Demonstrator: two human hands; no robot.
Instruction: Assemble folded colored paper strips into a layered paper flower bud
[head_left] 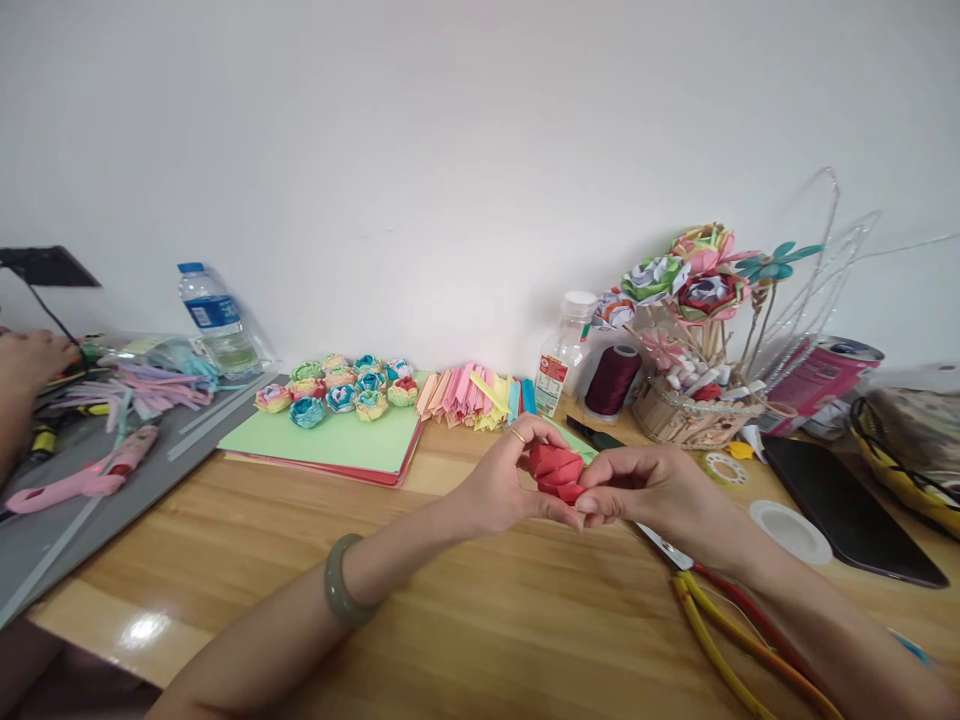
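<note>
A folded red paper piece (555,472) is held between both hands above the wooden table (450,620). My left hand (514,480) grips its left side, with fingers over the top and the thumb below. On its right, my right hand (630,487) pinches the lower edge between thumb and fingers. A bit of green paper (577,438) shows just behind the red piece. Scissors (694,580) with yellow and red handles lie partly under my right wrist and forearm.
Paper flowers (341,398) sit on green sheets (322,441), beside folded paper strips (469,397). Behind stand a clear bottle (555,375), a thread spool (612,382) and a flower basket (694,415). A phone (851,510) lies right. Another person's hand (26,370) is at far left.
</note>
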